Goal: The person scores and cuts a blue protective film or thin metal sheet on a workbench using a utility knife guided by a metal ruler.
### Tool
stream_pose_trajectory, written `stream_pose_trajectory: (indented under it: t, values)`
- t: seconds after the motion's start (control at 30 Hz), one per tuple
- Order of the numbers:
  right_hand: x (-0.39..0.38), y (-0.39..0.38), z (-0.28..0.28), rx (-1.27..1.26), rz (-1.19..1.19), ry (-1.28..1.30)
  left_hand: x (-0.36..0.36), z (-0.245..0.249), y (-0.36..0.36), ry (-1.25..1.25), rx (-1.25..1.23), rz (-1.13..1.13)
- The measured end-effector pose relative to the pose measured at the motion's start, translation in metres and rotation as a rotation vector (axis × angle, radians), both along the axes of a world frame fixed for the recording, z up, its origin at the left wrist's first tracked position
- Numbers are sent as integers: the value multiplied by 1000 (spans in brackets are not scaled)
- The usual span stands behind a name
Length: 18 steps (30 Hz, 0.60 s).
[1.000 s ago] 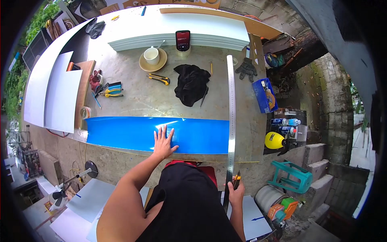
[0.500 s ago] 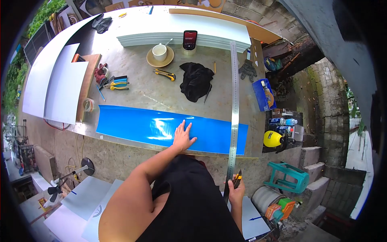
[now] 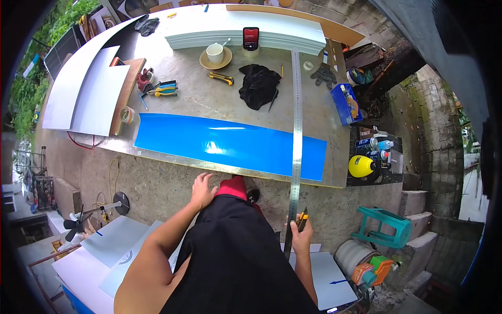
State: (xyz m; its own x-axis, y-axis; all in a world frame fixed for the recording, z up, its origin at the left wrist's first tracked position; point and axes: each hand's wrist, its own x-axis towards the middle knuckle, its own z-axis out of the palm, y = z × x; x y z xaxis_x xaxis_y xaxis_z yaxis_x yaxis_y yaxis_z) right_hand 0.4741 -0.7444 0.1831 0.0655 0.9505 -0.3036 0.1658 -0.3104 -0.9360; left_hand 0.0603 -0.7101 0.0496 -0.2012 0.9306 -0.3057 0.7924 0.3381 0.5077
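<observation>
A long blue sheet [image 3: 209, 141] lies along the near edge of the table [image 3: 178, 102]. Across its right part runs a long metal ruler [image 3: 297, 115], which sticks out over the near edge. My right hand [image 3: 301, 233] is closed round the ruler's near end and also holds a dark cutter with an orange-yellow part [image 3: 303, 217]. My left hand [image 3: 203, 191] is off the sheet, just below the table's near edge, with its fingers apart and nothing in it.
Behind the sheet are a black cloth [image 3: 258, 86], a yellow cutter [image 3: 220, 78], pliers [image 3: 163, 91], a cup [image 3: 215, 53] on a saucer, and a phone [image 3: 251, 38]. A blue box [image 3: 345, 107] is at the right edge. A green stool [image 3: 384, 227] stands at the lower right.
My left hand has lifted off the blue sheet and moved down and left, past the table edge. The ruler has shifted left on the sheet. The view has shifted.
</observation>
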Motion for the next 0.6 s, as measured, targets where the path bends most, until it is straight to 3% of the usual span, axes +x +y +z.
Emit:
stream_pose_trajectory:
  t: [0.23, 0.6]
  values:
    - [-14, 10, -15, -70, -19, -84, -21, 7, -11, -31, 131, -7]
    - [-40, 35, -74, -246, -87, -284, -28, 3, 143, -19, 346, -118]
